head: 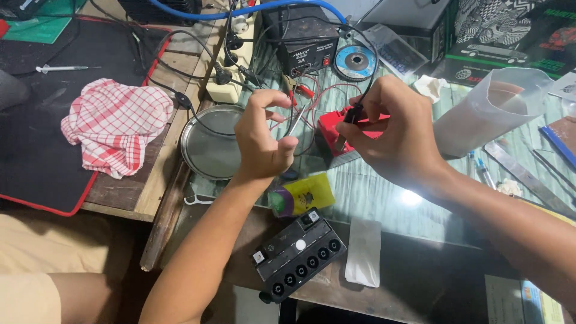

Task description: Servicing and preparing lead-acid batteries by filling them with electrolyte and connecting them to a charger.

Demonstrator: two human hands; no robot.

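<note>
Perhaps tweezers (295, 122), blurred, in left hand (264, 141)

A red-and-white checked cloth (117, 126) lies on a black mat (36, 162) edged in red. Nearby are a silver dish (210, 144), a yellow-green pouch (302, 195), a red block (336, 129), a blue hose (240, 9) and a black box (298, 253).

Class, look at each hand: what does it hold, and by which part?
Right hand pinches a black clip at its body; left hand pinches a thin wire.
</note>
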